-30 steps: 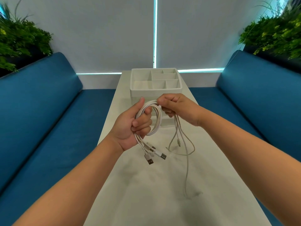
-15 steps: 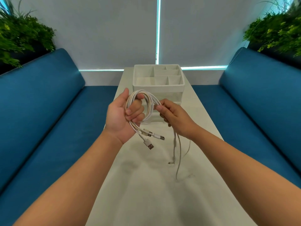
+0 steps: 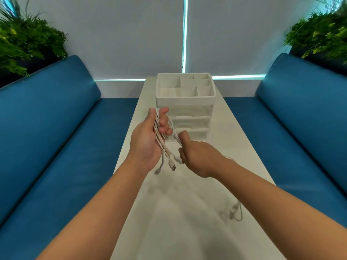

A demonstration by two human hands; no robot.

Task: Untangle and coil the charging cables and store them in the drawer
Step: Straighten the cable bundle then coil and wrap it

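White cables (image 3: pixel 159 136), looped in the left hand (image 3: pixel 148 141), could re-tangle if the right hand (image 3: pixel 197 156), pinching one strand, tugs hard.

Left hand (image 3: pixel 148 141) grips coiled white cables (image 3: pixel 159 136) (plugs dangling below); right hand (image 3: pixel 197 156) pinches the strands. Drawer organizer (image 3: pixel 185 102) stands beyond on white table (image 3: pixel 178 212).

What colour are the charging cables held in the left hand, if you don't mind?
White, seen in the head view: charging cables, left hand.
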